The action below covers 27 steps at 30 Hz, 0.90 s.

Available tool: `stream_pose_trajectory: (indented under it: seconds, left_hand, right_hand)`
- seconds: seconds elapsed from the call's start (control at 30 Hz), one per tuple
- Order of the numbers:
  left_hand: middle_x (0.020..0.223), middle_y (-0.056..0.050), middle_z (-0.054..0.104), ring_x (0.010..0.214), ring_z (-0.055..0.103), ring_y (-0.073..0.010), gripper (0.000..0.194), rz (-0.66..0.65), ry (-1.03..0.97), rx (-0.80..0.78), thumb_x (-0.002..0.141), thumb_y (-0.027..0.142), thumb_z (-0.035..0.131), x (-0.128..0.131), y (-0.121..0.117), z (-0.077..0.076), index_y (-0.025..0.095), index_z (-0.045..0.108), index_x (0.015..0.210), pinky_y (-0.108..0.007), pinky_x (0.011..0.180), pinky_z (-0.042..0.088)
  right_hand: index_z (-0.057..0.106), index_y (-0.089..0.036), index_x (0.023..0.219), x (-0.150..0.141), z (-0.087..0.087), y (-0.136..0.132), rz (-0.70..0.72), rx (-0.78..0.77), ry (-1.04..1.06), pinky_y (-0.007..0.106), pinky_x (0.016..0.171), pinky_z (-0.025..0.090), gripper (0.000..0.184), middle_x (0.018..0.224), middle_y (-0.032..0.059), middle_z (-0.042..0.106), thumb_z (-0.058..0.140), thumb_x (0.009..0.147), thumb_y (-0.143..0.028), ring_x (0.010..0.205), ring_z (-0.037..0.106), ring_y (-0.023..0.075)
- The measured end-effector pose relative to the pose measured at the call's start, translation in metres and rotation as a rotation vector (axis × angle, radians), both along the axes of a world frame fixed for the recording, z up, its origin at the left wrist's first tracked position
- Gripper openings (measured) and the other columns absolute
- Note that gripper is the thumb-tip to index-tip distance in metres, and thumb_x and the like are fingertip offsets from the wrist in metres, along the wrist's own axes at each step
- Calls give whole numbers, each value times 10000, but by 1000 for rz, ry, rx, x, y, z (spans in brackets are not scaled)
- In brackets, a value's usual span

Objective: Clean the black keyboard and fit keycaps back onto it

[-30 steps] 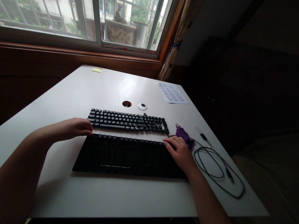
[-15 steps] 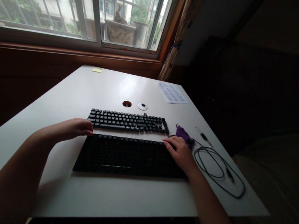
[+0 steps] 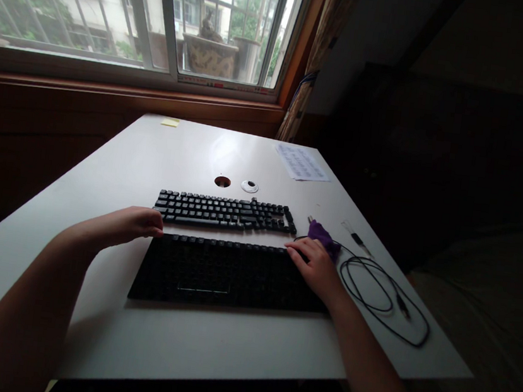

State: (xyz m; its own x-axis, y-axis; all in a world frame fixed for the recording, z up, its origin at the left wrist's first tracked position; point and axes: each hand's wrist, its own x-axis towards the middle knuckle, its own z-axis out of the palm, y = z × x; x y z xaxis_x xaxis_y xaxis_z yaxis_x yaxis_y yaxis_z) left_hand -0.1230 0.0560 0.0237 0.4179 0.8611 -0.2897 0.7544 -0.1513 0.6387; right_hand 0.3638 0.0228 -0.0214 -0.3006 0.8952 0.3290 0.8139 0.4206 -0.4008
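A black keyboard lies on the white table in front of me, most of its keys bare of caps. Only along its far edge does a row of keycaps show. At its far left corner my left hand is closed, thumb and curled fingers gripping the edge. My right hand holds the far edge on the right, its thumb and fingers close together there; part of the keyboard is hidden under it. Just beyond lie the loose black keycaps, laid out in keyboard order.
On the right are a purple cloth bundle, a coiled black cable and a small wire tool with a black handle. Farther back are a round hole, its cover, printed sheets and yellow sticky notes.
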Motion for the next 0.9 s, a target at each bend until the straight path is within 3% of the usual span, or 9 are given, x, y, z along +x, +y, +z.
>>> stream_pose_trajectory:
  seconds: [0.9]
  left_hand:
    - [827, -20, 615, 766, 525, -181, 320, 26, -17, -13, 824, 502, 614, 2, 0, -3, 182, 618, 841, -279, 685, 433]
  right_hand:
    - [736, -255, 1058, -1, 0, -1, -3, 6, 3, 428, 941, 486, 217, 1040, 62, 716, 541, 1010, -337, 1008, 608, 262]
